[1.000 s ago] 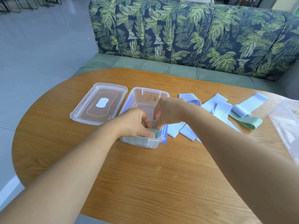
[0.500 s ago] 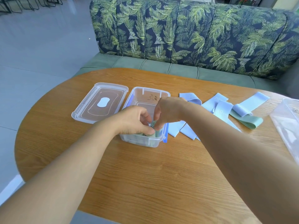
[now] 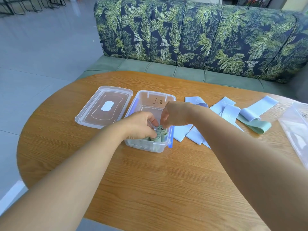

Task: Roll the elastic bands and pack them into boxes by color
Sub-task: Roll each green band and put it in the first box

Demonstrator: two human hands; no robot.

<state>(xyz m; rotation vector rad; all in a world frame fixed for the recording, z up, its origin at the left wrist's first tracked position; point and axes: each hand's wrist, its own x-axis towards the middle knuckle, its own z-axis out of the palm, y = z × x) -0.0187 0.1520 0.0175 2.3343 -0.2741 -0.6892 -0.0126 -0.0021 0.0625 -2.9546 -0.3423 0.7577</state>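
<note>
You're pinching a green roll (image 3: pixel 162 130) with your right hand (image 3: pixel 173 114), left hand (image 3: pixel 140 125) gripping a second roll (image 3: pixel 155 139) in the box (image 3: pixel 154 93); loosening risks unrolling.

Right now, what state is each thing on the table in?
Box: open, green rolls inside.
Lid: off, flat beside the box.
Green roll: on end, pinched by right hand.
Second green roll: held by left hand.
Blue bands: unrolled, on the table.
Green band: unrolled, partly under a blue one.
</note>
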